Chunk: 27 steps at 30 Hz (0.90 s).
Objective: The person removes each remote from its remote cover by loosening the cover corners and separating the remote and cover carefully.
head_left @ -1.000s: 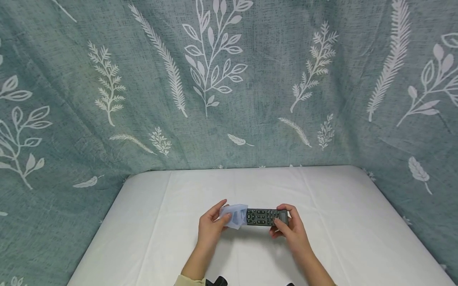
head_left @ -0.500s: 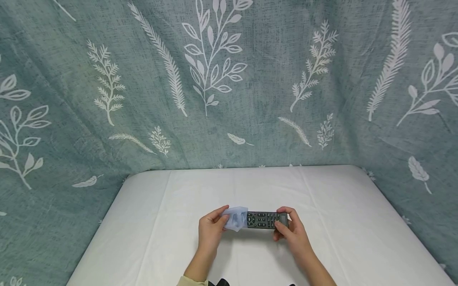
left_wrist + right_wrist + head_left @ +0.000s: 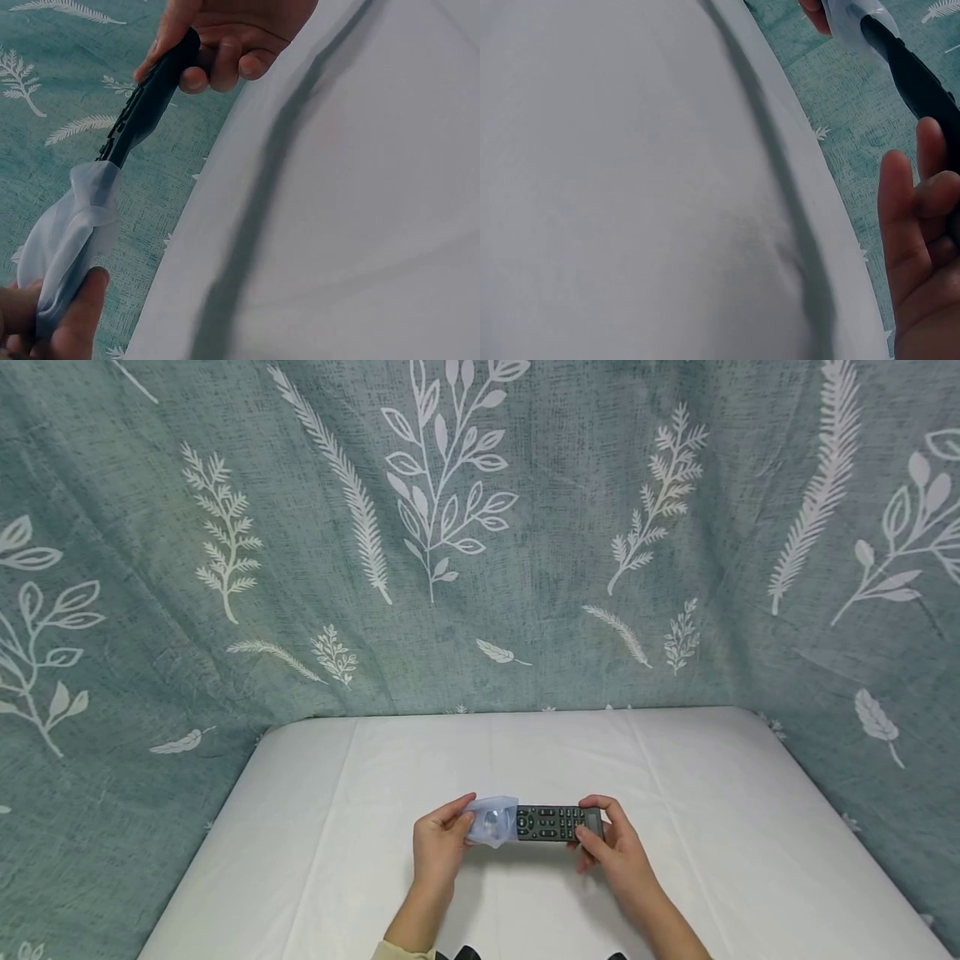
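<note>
A black remote control (image 3: 547, 823) with rows of buttons is held level above the white table, its left end inside a translucent pale-blue plastic bag (image 3: 493, 821). My left hand (image 3: 438, 850) pinches the bag's left end between thumb and fingers. At the remote's bare right end my right hand (image 3: 621, 853) grips it, thumb on the button face and index finger along the top edge. Through the thin bag (image 3: 862, 26) the dark tip of the remote (image 3: 911, 71) shows in the right wrist view. The left wrist view has the bag (image 3: 75, 232) bunched and creased around the remote.
The table (image 3: 360, 777) has a white cover with faint fold lines, and the hands' shadow falls across it. Behind and along the sides hangs a green curtain (image 3: 540, 543) with white leaf prints. Small black objects (image 3: 467, 953) poke in at the bottom edge.
Both hands have come slightly down and nearer with the remote and the bag, mostly in the first half second. The grip stays the same, and the bag covers about the same length of the remote.
</note>
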### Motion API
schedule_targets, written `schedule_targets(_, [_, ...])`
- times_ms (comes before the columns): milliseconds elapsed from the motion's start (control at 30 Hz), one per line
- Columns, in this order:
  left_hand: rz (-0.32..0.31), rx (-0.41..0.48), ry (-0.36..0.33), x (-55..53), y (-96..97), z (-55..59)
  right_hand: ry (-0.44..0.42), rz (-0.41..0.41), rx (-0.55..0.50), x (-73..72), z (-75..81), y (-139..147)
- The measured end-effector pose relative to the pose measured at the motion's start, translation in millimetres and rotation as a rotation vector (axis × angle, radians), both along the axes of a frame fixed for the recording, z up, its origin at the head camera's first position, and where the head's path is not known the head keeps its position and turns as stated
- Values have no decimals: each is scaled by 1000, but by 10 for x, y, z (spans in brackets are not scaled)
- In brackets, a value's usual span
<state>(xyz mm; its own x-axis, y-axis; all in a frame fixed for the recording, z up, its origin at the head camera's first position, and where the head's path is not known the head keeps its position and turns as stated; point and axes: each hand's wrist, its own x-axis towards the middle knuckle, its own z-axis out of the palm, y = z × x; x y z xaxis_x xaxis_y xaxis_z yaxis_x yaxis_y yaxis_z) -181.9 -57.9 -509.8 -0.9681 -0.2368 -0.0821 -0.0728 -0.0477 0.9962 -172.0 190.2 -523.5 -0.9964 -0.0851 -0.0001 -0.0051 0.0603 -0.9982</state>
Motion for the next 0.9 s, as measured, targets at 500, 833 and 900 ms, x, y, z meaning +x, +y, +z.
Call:
schedule_targets(500, [4, 32, 2, 11, -59, 19, 24, 58, 11, -25, 18, 39])
schedule_targets(833, [-20, 27, 7, 6, -79, -3, 51, 77, 10, -22, -5, 71])
schedule_targets(900, [-26, 36, -1, 2, -79, 2, 61, 85, 6, -21, -6, 82])
